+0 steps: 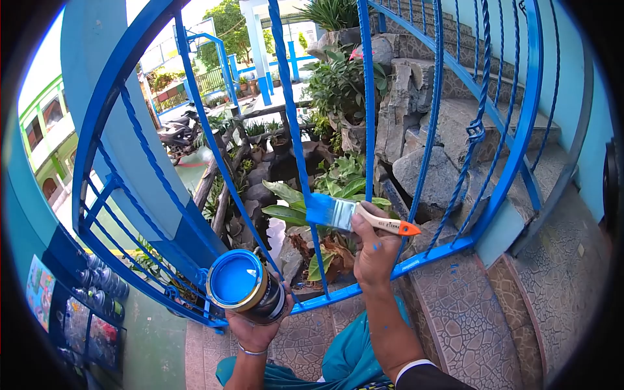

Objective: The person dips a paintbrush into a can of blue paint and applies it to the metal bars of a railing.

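Note:
My right hand [376, 255] grips a flat paintbrush [387, 222] by its pale wooden handle with an orange tip. Blue paint coats the bristles, which touch or nearly touch a twisted bar of the blue metal railing [300, 149]. In my left hand [257, 331] is an open paint can [266, 305], held from below and tilted slightly toward me. Bright blue paint [235, 278] fills much of it, and its metal rim is smeared blue. Small blue spots mark my right thumb and fingers.
Beyond the railing lie rocks [429, 175], leafy plants [351, 182] and potted shrubs. Stone-patterned stairs [468, 318] run along the right side. A blue pillar [140, 130] stands behind the railing at left. Several bottles [107, 302] sit on a rack at lower left.

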Demonstrator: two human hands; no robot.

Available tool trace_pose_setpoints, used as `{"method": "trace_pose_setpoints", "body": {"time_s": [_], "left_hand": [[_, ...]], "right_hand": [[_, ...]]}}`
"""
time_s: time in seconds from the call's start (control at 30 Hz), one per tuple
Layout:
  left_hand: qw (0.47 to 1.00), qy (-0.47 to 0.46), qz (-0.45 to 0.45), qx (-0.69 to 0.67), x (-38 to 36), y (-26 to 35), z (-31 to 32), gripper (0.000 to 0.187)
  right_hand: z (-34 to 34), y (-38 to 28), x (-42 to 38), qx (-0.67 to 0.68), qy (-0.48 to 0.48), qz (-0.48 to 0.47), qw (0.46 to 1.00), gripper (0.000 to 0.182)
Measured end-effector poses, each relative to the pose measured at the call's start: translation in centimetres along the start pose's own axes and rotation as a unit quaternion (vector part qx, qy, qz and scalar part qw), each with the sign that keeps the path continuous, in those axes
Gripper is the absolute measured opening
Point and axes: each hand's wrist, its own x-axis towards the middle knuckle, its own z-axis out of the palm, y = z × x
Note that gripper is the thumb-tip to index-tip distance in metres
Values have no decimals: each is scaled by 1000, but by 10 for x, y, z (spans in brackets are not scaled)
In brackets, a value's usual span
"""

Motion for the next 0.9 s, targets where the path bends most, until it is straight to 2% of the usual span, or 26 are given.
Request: {"method": "trace_pose_setpoints", "body": {"time_s": [0.17, 0.27, 0.4, 0.53, 0.63, 0.77, 0.9], "left_hand": [[1000, 3, 0, 5, -2, 1, -1, 95], [1000, 9, -10, -11, -1, 1, -1, 97], [1000, -5, -8, 17, 1, 0, -1, 99], [1000, 7, -3, 9, 0, 2, -4, 99], [1000, 8, -2, 6, 1, 2, -6, 99], [999, -7, 12, 43, 1, 4, -13, 99], [997, 12, 18, 72, 2, 2, -12, 99]], "right_hand": [[-52, 17, -23, -110, 26, 31, 993, 32], [-60, 30, -32, -232, 2, -7, 973, 31], [-61, 43, -41, -230, -23, 61, 971, 32], [-34, 9, -43, -125, -37, 49, 990, 36], [-35, 4, -41, -39, -9, 31, 999, 36], [-63, 32, -50, -132, 25, 49, 990, 38], [-73, 67, -62, -206, -10, 73, 976, 37]]}}
